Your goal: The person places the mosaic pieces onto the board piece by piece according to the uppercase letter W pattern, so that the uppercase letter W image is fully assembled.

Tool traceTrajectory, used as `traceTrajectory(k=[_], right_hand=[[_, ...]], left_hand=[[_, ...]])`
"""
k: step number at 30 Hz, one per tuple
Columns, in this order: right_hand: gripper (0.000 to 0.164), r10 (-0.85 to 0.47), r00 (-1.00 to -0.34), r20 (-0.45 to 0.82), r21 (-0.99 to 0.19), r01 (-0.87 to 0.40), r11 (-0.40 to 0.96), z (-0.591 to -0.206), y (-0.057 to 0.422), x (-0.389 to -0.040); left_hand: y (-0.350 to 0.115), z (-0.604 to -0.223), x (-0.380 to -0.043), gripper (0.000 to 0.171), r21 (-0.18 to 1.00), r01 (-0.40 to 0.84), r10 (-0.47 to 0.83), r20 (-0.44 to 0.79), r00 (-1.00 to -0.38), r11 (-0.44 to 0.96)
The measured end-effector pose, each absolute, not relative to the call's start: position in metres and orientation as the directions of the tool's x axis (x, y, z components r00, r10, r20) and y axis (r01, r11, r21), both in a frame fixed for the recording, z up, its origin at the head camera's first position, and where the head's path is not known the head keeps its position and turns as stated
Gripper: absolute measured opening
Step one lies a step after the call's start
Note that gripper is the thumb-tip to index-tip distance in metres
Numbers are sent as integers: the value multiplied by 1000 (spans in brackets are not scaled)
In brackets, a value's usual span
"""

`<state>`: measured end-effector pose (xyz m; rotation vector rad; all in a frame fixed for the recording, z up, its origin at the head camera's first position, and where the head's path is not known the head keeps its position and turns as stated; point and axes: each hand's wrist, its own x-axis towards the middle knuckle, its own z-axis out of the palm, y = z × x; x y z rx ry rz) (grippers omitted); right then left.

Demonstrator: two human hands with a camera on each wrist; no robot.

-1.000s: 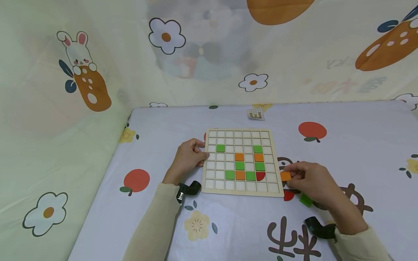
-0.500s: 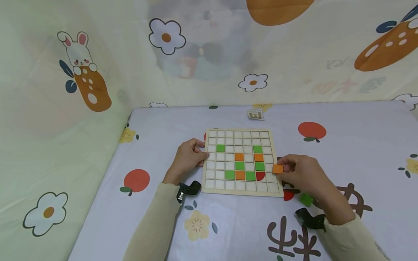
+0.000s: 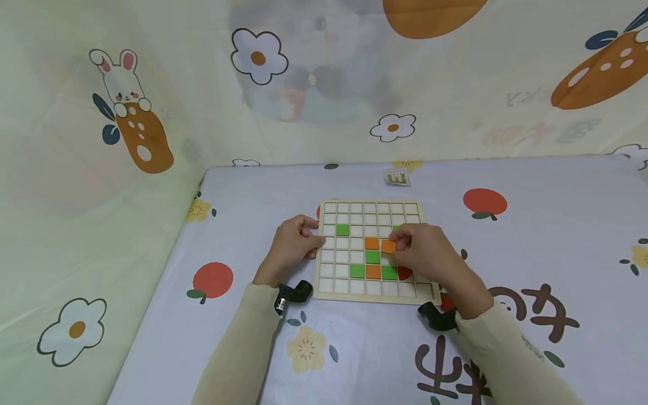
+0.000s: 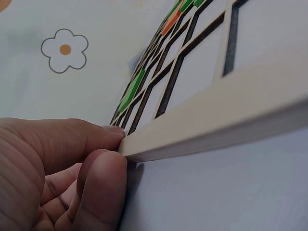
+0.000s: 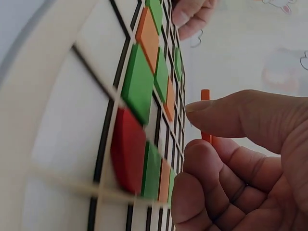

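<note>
A light wooden grid board (image 3: 364, 288) lies on the table, with several green and orange square tiles in its cells. My left hand (image 3: 293, 243) holds its left edge. In the left wrist view, the thumb (image 4: 103, 185) and index finger meet at the wooden rim. My right hand (image 3: 427, 250) pinches an orange square tile (image 3: 388, 247) above the right-middle of the grid. The right wrist view shows this tile edge-on between thumb and fingers. A red round-cornered tile (image 5: 127, 151) sits in a cell under that hand, which also hides some tiles on the board's right side.
A small curled card with a printed grid (image 3: 397, 177) lies behind the board. A printed cloth (image 3: 243, 225) covers the table, and a patterned fabric wall (image 3: 324, 84) rises at the back and left. Black cameras are strapped to both wrists.
My right hand has carried the orange tile leftward from beside the board to over its grid. The loose green tile at the right is now hidden by that arm. The left hand stays put.
</note>
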<state>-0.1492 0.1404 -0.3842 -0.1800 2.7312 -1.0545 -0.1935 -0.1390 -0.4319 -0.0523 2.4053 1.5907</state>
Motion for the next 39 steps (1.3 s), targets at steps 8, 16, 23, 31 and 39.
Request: traceTrajectory(k=[8,16,23,31,39], right_hand=[[23,-239,-956,-169,-684,-61,727,-386,122,-162],[22,-266,-951,-160,-672,-93,735,-389,105,-173],[22,-280,-946,-163,-661,-106,743,-389,92,-179],[23,-298,-940,-167,-659,-118,743,-390,82,-183],[18,-305,-932,-194,-657,-108,747,-389,70,-185]], left_hand=[[-139,-432,-194,30,895,-156,115,-222,-968,417],[-139,-435,-194,30,899,-151,116,-216,-970,410],[-139,-435,-195,31,895,-152,114,-218,-969,419],[-139,-435,-195,31,895,-166,106,-229,-968,413],[-140,-436,-196,30,892,-159,108,-224,-969,424]])
